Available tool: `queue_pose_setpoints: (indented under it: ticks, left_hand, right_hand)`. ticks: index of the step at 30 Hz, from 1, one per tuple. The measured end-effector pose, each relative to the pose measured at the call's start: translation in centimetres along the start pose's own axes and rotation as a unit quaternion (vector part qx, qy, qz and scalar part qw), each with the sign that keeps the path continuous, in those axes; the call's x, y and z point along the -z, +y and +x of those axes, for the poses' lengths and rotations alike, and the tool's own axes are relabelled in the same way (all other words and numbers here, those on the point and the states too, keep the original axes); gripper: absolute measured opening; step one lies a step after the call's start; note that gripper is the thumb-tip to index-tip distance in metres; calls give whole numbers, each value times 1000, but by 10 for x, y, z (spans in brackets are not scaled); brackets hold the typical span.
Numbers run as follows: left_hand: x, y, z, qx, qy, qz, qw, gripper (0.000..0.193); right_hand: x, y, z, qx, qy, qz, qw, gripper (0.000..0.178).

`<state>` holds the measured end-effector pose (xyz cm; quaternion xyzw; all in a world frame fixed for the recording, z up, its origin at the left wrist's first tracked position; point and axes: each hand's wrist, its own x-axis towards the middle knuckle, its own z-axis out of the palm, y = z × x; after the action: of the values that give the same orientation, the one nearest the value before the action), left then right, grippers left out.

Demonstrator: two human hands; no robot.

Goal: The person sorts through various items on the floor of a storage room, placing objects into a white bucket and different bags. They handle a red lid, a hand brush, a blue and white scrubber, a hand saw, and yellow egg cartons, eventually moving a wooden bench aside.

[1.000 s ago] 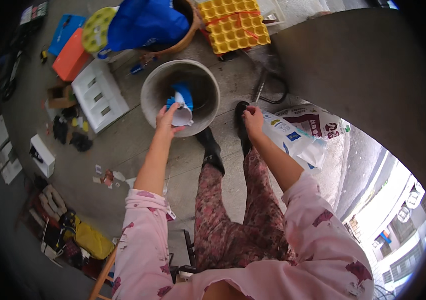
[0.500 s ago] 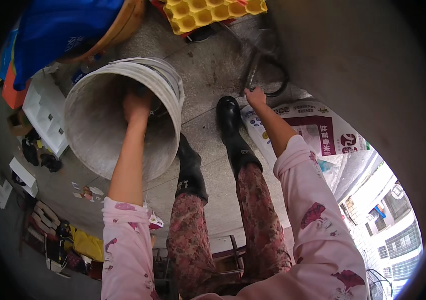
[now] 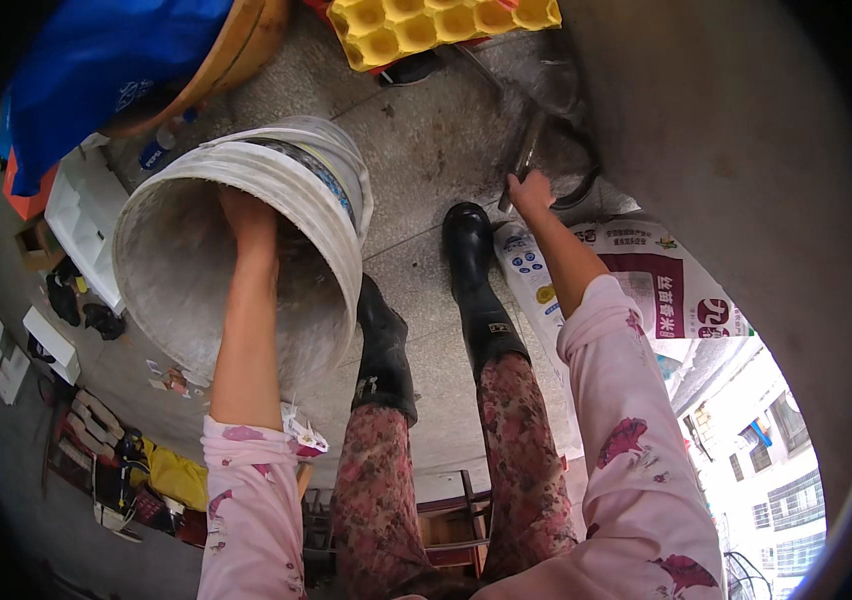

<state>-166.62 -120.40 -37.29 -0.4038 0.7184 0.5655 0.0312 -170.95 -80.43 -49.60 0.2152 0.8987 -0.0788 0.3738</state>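
A white plastic bucket (image 3: 281,330) is tipped so its mouth faces me at the left. My left hand (image 3: 249,213) reaches inside it, and shadow and the angle hide the fingers. Right of the bucket, my right hand (image 3: 531,190) is wrapped round the near end of a grey metal tube (image 3: 524,150). Beside that tube curves a dark hose-like loop (image 3: 586,180); how they join is hard to make out. Just below my right hand lies a white and maroon printed sack (image 3: 636,265).
My black rubber boots (image 3: 468,250) stand between bucket and sack. A yellow egg tray (image 3: 446,35) lies ahead, and a blue bag (image 3: 116,70) hangs over a brown tub (image 3: 246,50). White foam box (image 3: 86,225) at left. A large brownish-grey surface (image 3: 716,120) rises on the right.
The bucket has tipped a little further and shifted slightly left, my left hand still inside. My right hand and the tube sit a bit farther right. The view has shifted slightly.
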Motion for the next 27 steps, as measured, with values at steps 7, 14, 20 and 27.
queue_pose_setpoints:
  ticks: [7, 14, 20, 27]
  left_hand:
    - [5, 53, -62, 34, 151, 103, 983, 48]
    - [12, 122, -154, -59, 70, 42, 995, 46]
    - [21, 168, -232, 29, -79, -22, 996, 64]
    - [67, 209, -297, 307, -246, -429, 813, 53]
  right_hand:
    - [64, 30, -49, 80, -22, 52, 995, 45]
    - [199, 23, -145, 187, -267, 210, 922, 43]
    - [316, -3, -294, 149, -408, 424, 794, 22]
    - [308, -15, -370, 88, -539, 626, 556, 28]
